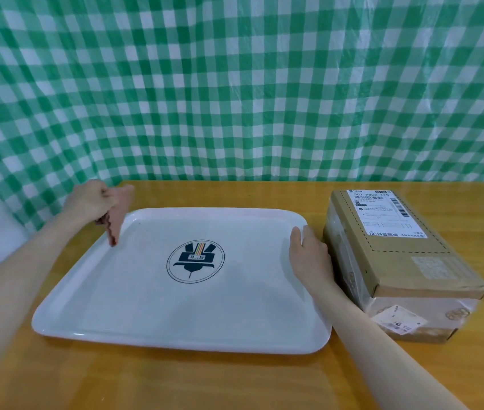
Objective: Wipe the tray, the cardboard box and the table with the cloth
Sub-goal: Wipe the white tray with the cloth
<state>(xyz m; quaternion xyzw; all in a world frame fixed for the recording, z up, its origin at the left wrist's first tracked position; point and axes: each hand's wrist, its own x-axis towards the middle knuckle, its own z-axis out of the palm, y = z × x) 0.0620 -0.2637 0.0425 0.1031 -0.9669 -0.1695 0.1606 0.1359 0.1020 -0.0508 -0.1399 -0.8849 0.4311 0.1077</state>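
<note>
Over the tray's [146, 306] far left corner, you are pinching the cloth [117, 218] in your left hand [89, 199], letting it dangle, probably readying a wipe. Your right hand [308, 255] is gripping the right rim, likely steadying it. The box [397, 261] is sitting just beside it on the table [175, 380].
</note>
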